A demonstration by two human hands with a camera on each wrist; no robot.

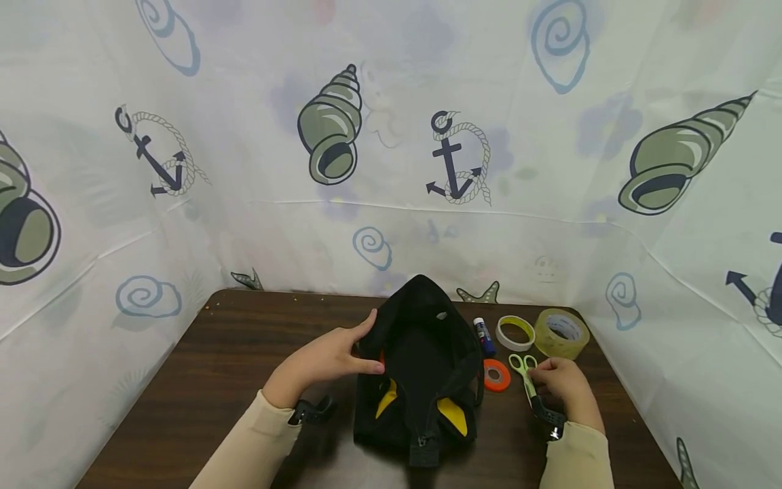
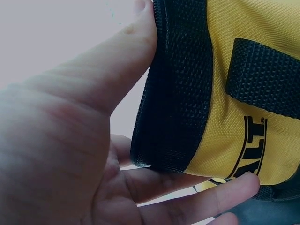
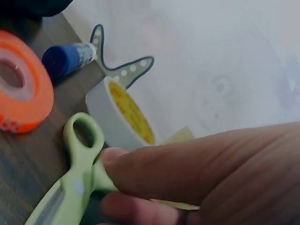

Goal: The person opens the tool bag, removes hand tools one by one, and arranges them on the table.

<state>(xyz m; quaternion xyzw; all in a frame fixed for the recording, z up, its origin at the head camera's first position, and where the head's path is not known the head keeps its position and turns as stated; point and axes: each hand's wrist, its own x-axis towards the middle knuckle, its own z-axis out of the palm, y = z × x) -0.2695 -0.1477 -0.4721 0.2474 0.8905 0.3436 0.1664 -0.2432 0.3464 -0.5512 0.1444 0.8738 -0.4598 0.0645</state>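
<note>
A black and yellow tool bag (image 1: 380, 429) stands on the table with its top gaping. My left hand (image 1: 326, 360) holds the bag's left rim. In the left wrist view the thumb lies along one side of the black webbing edge (image 2: 180, 89) and the fingers reach round to the yellow fabric (image 2: 225, 61). To the bag's right, my right hand (image 1: 563, 386) pinches one handle loop of the light green scissors (image 1: 529, 387). The right wrist view shows the other loop of the scissors (image 3: 75, 176) standing free, with the blades partly visible at the lower left.
An orange tape roll (image 1: 504, 384) and a blue glue stick (image 1: 484, 339) lie between bag and scissors. Behind the scissors are a white tape roll (image 1: 507, 343) and a wide yellowish tape roll (image 1: 571, 348). A patterned cloth (image 1: 391, 204) surrounds the brown table (image 1: 244, 380).
</note>
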